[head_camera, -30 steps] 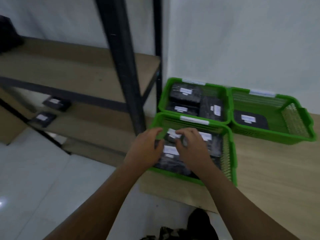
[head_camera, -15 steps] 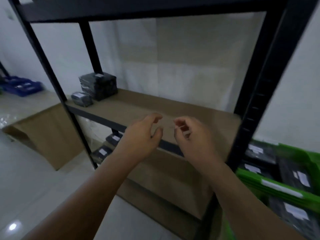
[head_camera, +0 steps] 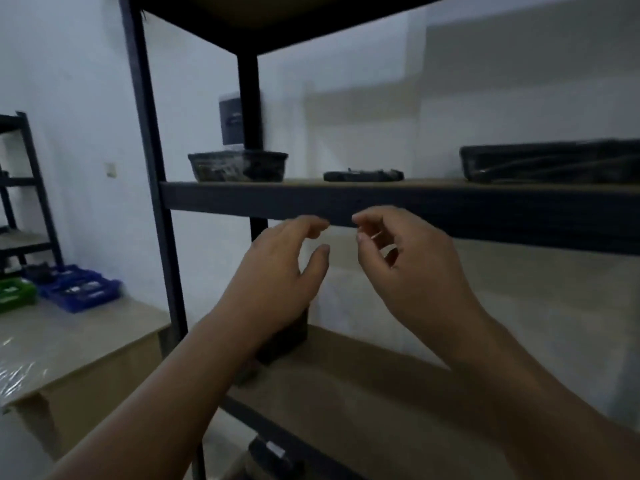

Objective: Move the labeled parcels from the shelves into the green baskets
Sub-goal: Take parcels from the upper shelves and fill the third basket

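Both hands are raised in front of a black metal shelf unit (head_camera: 381, 206), just below its upper board. My left hand (head_camera: 277, 271) and my right hand (head_camera: 408, 265) hold nothing, fingers curled and apart. On the upper board lie a black tray-shaped parcel (head_camera: 239, 166), a flat black parcel (head_camera: 363, 175) and a larger black parcel (head_camera: 550, 164) at the right. A dark stack of parcels (head_camera: 287, 341) stands on the middle board, partly hidden behind my left hand. Another black parcel with a white label (head_camera: 273, 452) lies on a lower board. The green baskets by the shelf are out of view.
A wooden table (head_camera: 76, 344) stands at the left, carrying blue bins (head_camera: 79, 289) and a green basket (head_camera: 14, 292). A second black shelf unit (head_camera: 20, 188) stands at the far left. A white wall is behind the shelves.
My view swung from the green baskets up to the shelf unit. Both hands left the basket empty and rose from the middle board to just below the upper board.
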